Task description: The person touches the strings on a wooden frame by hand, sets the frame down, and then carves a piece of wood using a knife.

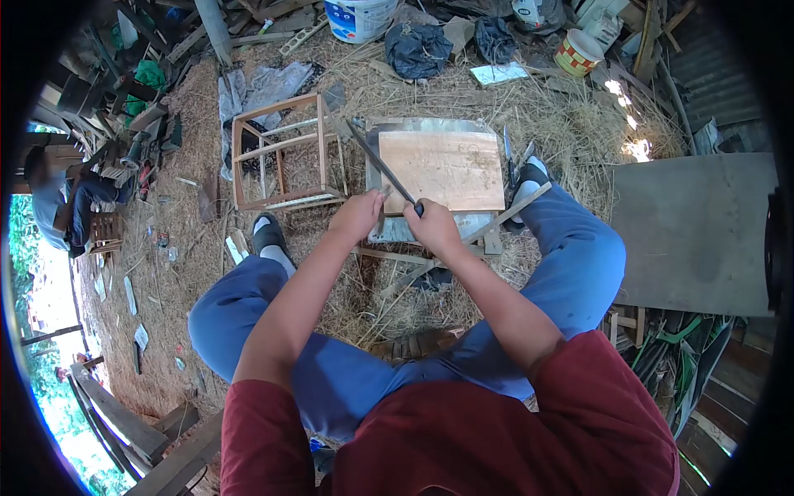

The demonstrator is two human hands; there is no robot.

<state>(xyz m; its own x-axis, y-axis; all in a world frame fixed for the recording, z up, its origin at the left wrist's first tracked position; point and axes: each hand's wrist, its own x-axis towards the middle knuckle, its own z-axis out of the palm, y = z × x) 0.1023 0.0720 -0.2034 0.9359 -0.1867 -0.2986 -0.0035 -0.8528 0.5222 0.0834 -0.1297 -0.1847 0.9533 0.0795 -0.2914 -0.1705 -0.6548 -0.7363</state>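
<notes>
My right hand (433,226) is closed round the black handle of a long-bladed knife (385,169). Its narrow dark blade slants up and left across the corner of a low work surface. On that surface lies a pale wooden board (442,169). My left hand (357,217) is closed beside the blade, at the board's left edge. A small thin piece seems to show at its fingers, too unclear to name. A long thin wooden strip (509,217) lies slantwise below the board's right corner.
An open wooden frame (279,153) stands on the straw-strewn ground to the left. More blades (510,153) lie by my right foot. A white bucket (361,18) and black bags (419,51) sit ahead. A large flat panel (695,236) is at right. Another person (62,198) sits far left.
</notes>
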